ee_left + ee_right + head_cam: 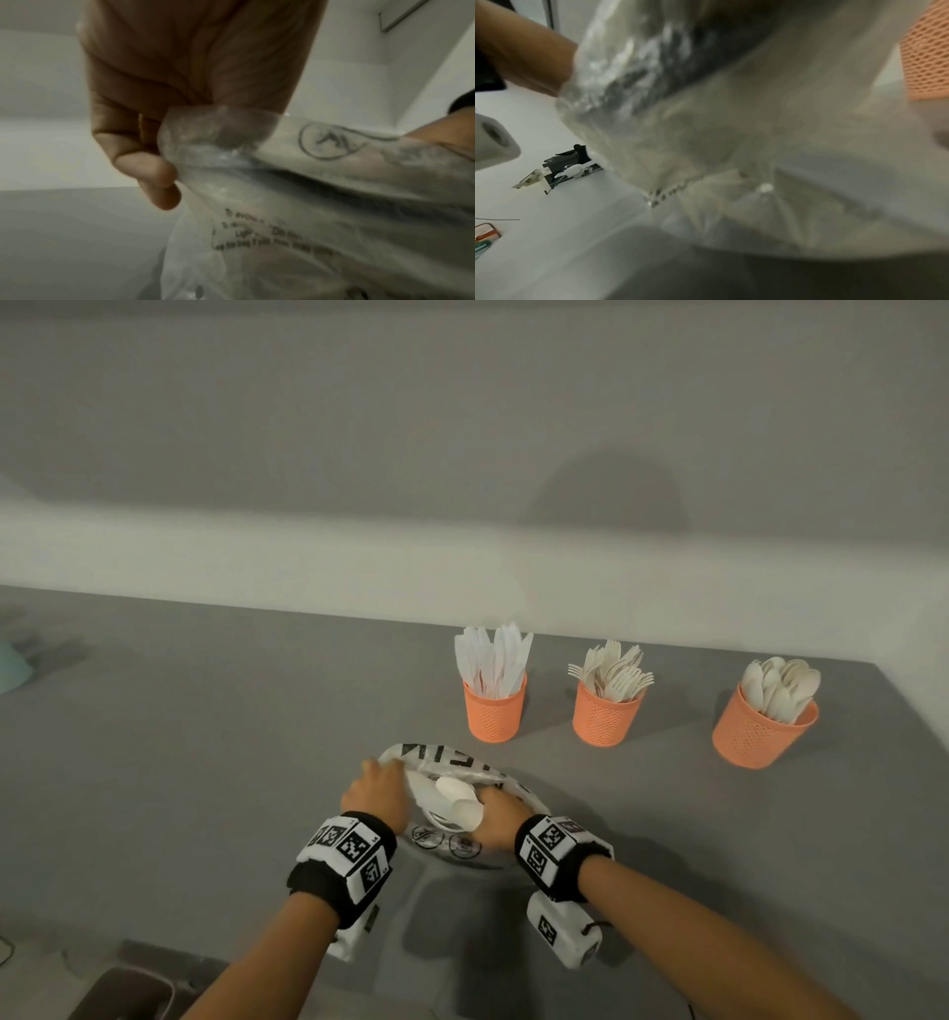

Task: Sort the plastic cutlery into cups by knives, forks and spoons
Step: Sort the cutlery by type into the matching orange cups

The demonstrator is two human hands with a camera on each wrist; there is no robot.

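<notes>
A clear printed plastic bag lies on the grey table, its mouth pulled apart between my two hands. White cutlery, spoons among it, shows inside the opening. My left hand pinches the bag's left rim; the left wrist view shows the film bunched between thumb and fingers. My right hand curls over the right rim, its fingers hidden by the bag. Behind stand three orange mesh cups: knives, forks, spoons.
A pale wall runs along the table's far edge just behind the cups. A teal object sits at the far left. The table's right edge passes close to the spoon cup. A dark object lies below the near edge.
</notes>
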